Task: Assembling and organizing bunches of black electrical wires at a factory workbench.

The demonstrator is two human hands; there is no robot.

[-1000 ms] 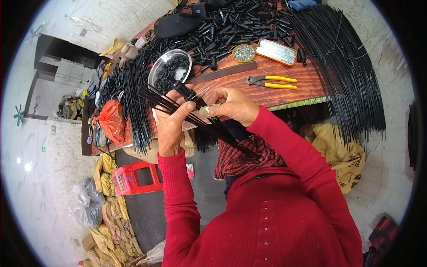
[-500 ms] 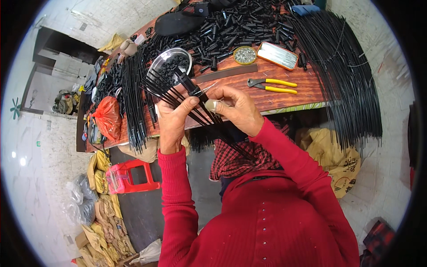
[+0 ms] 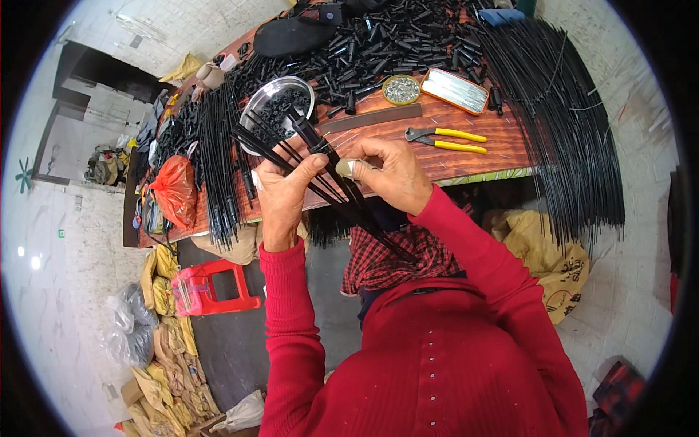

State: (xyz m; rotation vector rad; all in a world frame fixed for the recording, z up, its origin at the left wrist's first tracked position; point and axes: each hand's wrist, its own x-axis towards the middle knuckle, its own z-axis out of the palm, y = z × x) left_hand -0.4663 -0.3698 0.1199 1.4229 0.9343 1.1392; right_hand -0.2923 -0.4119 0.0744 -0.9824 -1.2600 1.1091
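Note:
My left hand (image 3: 282, 195) is closed around a fanned bundle of thin black umbrella ribs (image 3: 325, 191), its thumb pressed on them. Among the ribs a black tubular runner (image 3: 309, 133) slants up and away to the left. Right beside it, my right hand (image 3: 393, 173) is closed in a pinch against the bundle; a pale cover sits on its thumb. What lies between those fingertips is too small to make out. The long ends of the ribs run down toward the checkered cloth (image 3: 378, 266) on my lap.
Beyond my hands, the wooden table (image 3: 451, 166) bears yellow-handled pliers (image 3: 455, 140), a metal bowl (image 3: 312, 102), a round tin (image 3: 402, 89) and a tray of wires (image 3: 455, 91). Black tubes (image 3: 393, 51) are heaped behind. Rod bundles (image 3: 561, 131) overhang the right; a red bag (image 3: 175, 191) sits left.
The runner has shifted slightly to the right and stands a little steeper. The ribs lie closer together. A thin wire that showed by my right fingertips is no longer distinct.

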